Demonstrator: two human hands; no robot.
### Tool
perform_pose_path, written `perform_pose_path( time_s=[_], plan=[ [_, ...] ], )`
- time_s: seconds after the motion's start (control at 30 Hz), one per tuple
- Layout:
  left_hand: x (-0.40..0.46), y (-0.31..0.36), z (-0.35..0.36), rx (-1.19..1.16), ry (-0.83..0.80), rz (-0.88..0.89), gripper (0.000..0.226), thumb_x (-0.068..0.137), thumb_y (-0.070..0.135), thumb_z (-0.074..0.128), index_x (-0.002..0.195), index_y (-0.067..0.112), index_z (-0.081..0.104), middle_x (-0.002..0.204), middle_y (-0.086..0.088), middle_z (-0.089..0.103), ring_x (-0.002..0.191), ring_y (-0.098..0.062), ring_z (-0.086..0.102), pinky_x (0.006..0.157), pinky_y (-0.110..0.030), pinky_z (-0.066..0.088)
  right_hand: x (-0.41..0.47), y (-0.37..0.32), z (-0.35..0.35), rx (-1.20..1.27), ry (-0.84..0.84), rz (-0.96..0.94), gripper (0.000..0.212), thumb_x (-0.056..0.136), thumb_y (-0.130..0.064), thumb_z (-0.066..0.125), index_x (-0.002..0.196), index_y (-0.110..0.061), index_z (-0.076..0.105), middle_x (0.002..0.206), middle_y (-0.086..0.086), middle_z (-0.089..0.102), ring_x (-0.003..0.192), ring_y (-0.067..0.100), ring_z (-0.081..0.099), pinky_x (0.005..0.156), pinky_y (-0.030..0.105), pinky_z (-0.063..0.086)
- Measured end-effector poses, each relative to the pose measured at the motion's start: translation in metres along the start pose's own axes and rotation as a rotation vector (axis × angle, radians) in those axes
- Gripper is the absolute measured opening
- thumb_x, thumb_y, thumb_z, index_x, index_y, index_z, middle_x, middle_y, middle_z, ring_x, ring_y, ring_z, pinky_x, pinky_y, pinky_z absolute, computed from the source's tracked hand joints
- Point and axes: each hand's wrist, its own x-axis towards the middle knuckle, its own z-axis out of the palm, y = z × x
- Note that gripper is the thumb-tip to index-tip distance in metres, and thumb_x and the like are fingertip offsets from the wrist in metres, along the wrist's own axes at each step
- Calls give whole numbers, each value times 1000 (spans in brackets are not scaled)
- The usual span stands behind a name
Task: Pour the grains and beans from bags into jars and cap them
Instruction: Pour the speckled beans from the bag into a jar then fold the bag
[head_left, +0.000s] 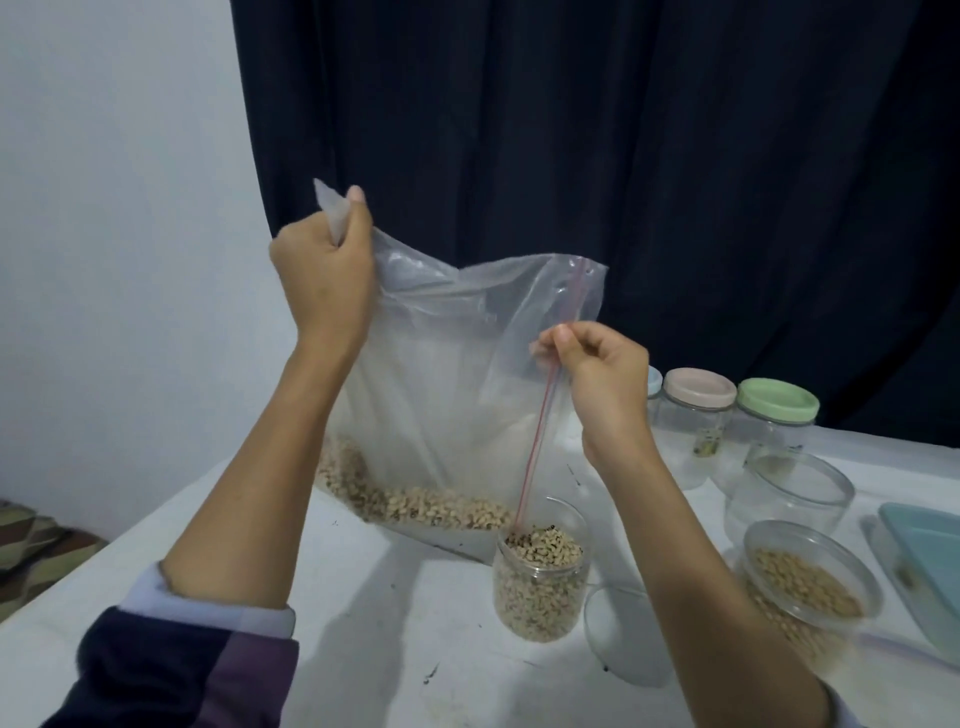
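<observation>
Plastic bag (457, 374), gripped by both hands, half hides the blue-lidded jar (654, 387).

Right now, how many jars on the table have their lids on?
3 that show: the green-lidded jar and the pink-lidded jar at the back right, and a blue-lidded jar largely hidden behind the right hand. The hands and bag may hide more.

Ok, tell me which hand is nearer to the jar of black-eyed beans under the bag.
Right. The right hand pinches the bag's zip edge above the jar; the left hand grips the bag's far corner, higher and off to the left.
</observation>
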Motion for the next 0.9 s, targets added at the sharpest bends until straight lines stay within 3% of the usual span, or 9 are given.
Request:
perform_pose_path(
  time_s=[0.23,0.4,0.53,0.9],
  plan=[
    [-5,-1,5,30,-52,33,59,95,23,53,47,19,18,33,12,26,36,-6,22,44,-17,16,-3,0,4,-20,-22,3,28,94,-6,55,73,-19,67,75,-4,69,76,4,62,73,8,48],
    [5,1,-4,-15,2,11,58,95,22,53,48,20,20,33,12,27,36,-5,23,43,-15,17,2,-1,-8,19,30,-11,27,95,-5,53,75,-16,68,77,-3,70,75,2,63,76,11,49],
    [-2,4,6,23,-53,55,59,94,22,53,47,20,18,33,12,26,36,-6,23,44,-15,16,-4,4,-1,-7,0,1,25,94,-6,54,77,-16,69,80,-2,70,79,4,64,73,6,47],
    [6,3,-4,-14,26,-24,58,94,23,54,49,20,18,33,12,24,37,-5,20,44,-17,16,-2,2,-8,49,36,-11,27,94,-5,54,74,-18,67,78,-2,70,77,4,64,70,6,46]
  ],
)
